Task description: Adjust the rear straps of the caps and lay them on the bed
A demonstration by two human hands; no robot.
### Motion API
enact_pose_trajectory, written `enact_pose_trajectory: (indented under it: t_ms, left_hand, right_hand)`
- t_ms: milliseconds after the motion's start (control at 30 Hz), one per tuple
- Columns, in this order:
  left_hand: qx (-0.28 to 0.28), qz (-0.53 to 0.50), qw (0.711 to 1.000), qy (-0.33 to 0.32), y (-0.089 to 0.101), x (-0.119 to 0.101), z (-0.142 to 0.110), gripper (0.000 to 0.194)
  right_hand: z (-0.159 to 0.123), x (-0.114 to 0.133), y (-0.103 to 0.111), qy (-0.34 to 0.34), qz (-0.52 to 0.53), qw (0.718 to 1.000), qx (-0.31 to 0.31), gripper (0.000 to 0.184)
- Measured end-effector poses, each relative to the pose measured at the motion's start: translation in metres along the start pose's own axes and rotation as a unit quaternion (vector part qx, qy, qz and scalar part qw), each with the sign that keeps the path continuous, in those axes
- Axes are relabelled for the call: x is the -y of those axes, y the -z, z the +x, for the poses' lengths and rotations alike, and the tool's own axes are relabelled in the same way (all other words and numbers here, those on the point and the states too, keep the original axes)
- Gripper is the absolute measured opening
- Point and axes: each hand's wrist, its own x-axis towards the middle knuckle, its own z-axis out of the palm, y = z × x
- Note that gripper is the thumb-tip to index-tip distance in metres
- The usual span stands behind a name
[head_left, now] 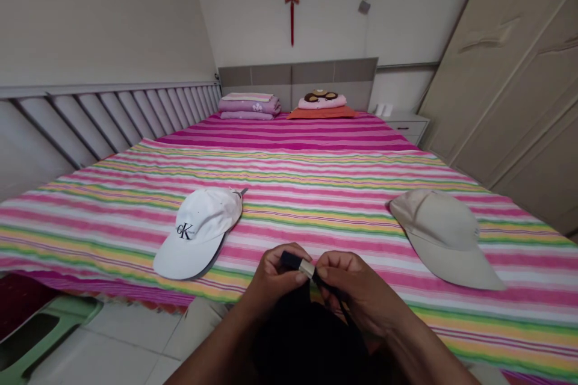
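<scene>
My left hand (pixel 274 280) and my right hand (pixel 350 289) meet just above the near edge of the bed, both pinching the dark strap and silver buckle (pixel 306 268) of a black cap (pixel 307 337) that hangs below them. A white cap (pixel 198 231) with a dark logo lies on the striped bedspread (pixel 307 174) to the left. A beige cap (pixel 445 234) lies to the right, its brim towards me.
Folded purple bedding (pixel 249 106) and a pink and orange pillow stack (pixel 321 106) sit at the headboard. A wardrobe (pixel 519 72) stands on the right, a white nightstand (pixel 406 123) beside it. A green plastic stool (pixel 40 331) is at the lower left on the tiled floor.
</scene>
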Motion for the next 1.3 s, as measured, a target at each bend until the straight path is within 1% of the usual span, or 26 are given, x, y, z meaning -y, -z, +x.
enact_pose_trajectory:
  t_ms: [167,233,333,433,500,567,633,667,733,800,833,933,1000,1067,1133,1200,1300]
  left_hand:
    - [0.002,0.002,1.0,-0.005,0.001,-0.001,-0.001,0.019]
    - [-0.005,0.011,1.0,0.001,0.001,-0.002,-0.001,0.019]
    - [-0.009,0.03,0.999,-0.009,0.002,-0.004,-0.001,0.021]
    - [-0.003,0.068,0.997,-0.022,0.002,-0.005,-0.001,0.022]
    - [0.002,0.107,0.994,-0.026,0.003,-0.006,-0.001,0.022]
    - [0.015,0.115,0.993,-0.003,0.004,-0.008,-0.001,0.029]
    - [0.024,0.092,0.995,0.045,0.005,-0.01,-0.001,0.035]
    - [0.016,0.082,0.994,0.07,0.005,-0.011,0.0,0.035]
    - [-0.014,0.075,0.991,0.106,0.004,-0.013,0.001,0.027]
    - [-0.035,0.057,0.989,0.135,0.004,-0.016,0.003,0.02]
    - [-0.035,0.037,0.988,0.148,0.003,-0.018,0.004,0.017]
    - [-0.029,-0.021,0.986,0.165,0.004,-0.024,0.004,0.013]
    - [-0.031,-0.026,0.985,0.165,0.005,-0.027,0.003,0.012]
    - [-0.028,-0.018,0.985,0.171,0.006,-0.027,0.003,0.013]
    - [-0.017,-0.018,0.983,0.179,0.007,-0.026,0.003,0.014]
    - [-0.006,-0.03,0.982,0.186,0.006,-0.025,0.003,0.015]
    - [-0.007,-0.04,0.981,0.192,0.003,-0.022,0.003,0.014]
  right_hand:
    - [-0.001,0.001,0.0,0.004,0.012,1.0,0.013,0.028]
    - [-0.001,0.002,0.001,-0.001,0.018,1.0,0.02,0.029]
    - [-0.001,0.003,0.002,0.001,0.023,0.999,0.024,0.029]
    - [-0.001,0.003,0.002,0.011,0.007,1.0,0.02,0.029]
    - [0.0,0.003,0.001,0.003,0.001,1.0,0.008,0.03]
    - [0.001,0.003,0.0,-0.004,0.001,1.0,-0.003,0.031]
    - [0.002,0.004,-0.002,-0.004,0.0,1.0,-0.015,0.03]
    - [0.003,0.004,-0.003,-0.002,-0.004,1.0,-0.021,0.03]
    - [0.003,0.006,-0.004,0.004,-0.011,1.0,-0.028,0.03]
    - [0.003,0.008,-0.004,0.01,-0.018,1.0,-0.013,0.029]
    - [0.003,0.008,-0.002,0.014,-0.024,1.0,0.001,0.029]
    - [0.002,0.008,0.006,0.016,-0.057,0.997,0.05,0.034]
    - [0.002,0.006,0.012,0.011,-0.073,0.995,0.067,0.035]
    - [0.002,0.003,0.015,0.002,-0.07,0.996,0.063,0.03]
    - [0.002,0.002,0.015,-0.003,-0.061,0.997,0.043,0.026]
    - [0.002,0.001,0.013,-0.002,-0.056,0.998,0.026,0.025]
    - [0.002,0.001,0.008,0.0,-0.052,0.998,0.021,0.024]
